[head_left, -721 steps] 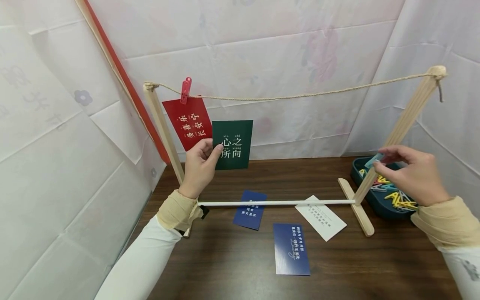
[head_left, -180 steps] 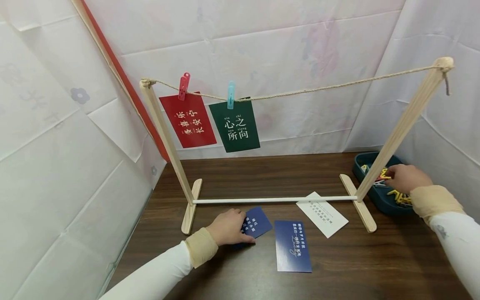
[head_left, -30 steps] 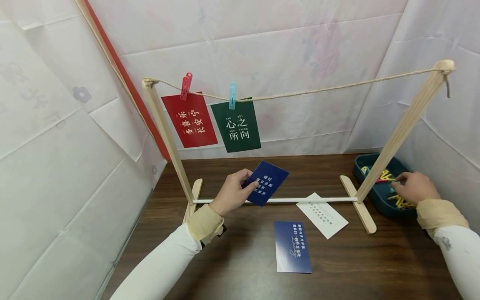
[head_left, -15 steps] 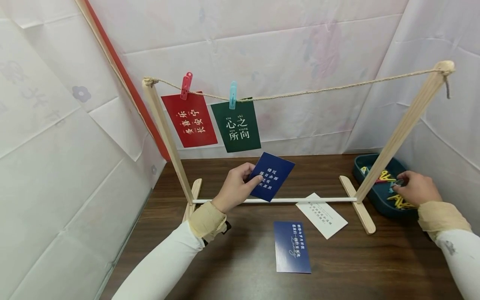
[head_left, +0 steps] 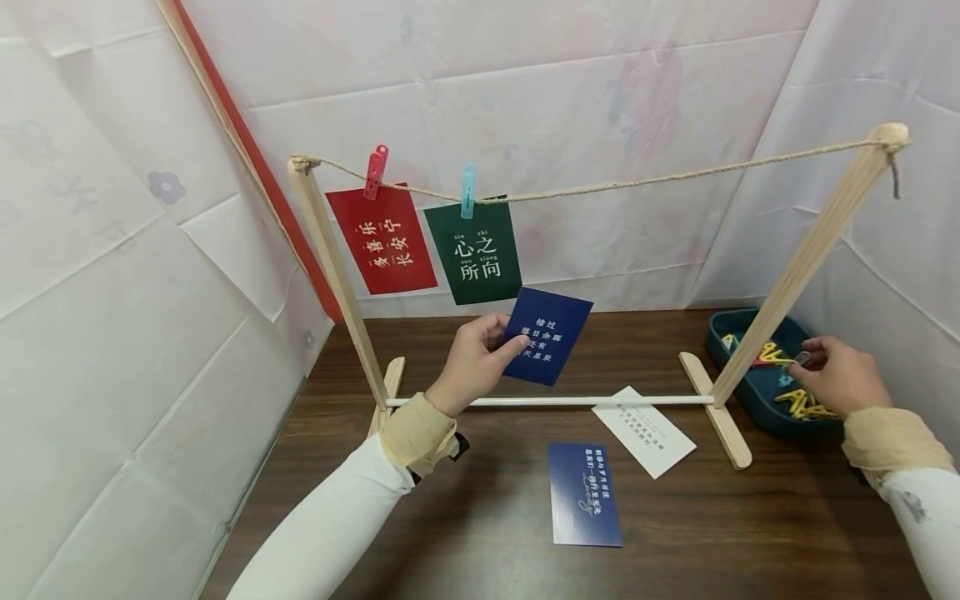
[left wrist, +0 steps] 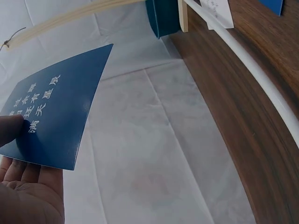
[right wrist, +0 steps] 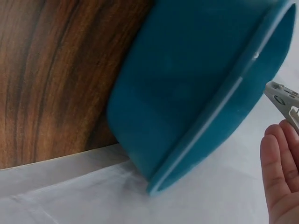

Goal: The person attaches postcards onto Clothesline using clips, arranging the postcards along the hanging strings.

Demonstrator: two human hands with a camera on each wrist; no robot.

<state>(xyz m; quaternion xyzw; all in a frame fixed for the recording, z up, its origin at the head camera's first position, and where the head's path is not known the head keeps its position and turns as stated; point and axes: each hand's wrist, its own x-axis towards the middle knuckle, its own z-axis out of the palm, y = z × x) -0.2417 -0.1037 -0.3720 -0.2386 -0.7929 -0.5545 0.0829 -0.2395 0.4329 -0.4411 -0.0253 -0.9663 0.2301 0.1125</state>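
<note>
My left hand (head_left: 471, 367) pinches a dark blue card (head_left: 558, 333) with white characters, thumb in front, raised above the white crossbar. In the left wrist view the same card (left wrist: 60, 102) stands tilted, fingers behind it. Over the teal tray (head_left: 780, 417) my right hand (head_left: 843, 379) pinches a grey clothespin (right wrist: 282, 99); its fingers (right wrist: 275, 163) show beside the tray's rim in the right wrist view. From the twine (head_left: 622, 185) hang a red card (head_left: 390, 267) under a red clothespin (head_left: 376, 172) and a green card (head_left: 472, 242) under a light blue clothespin (head_left: 468, 192).
A wooden post (head_left: 813, 258) stands between the tray and the rest of the frame. Yellow clothespins (head_left: 802, 406) and others lie in the tray. Another blue card (head_left: 585, 496) lies on the table; a white card (head_left: 652, 437) lies partly under the crossbar (head_left: 555, 401).
The green card, earlier in my left hand, now hangs under the light blue clothespin. My left hand has lifted a blue card off the table; my right hand has drawn a grey clothespin up slightly.
</note>
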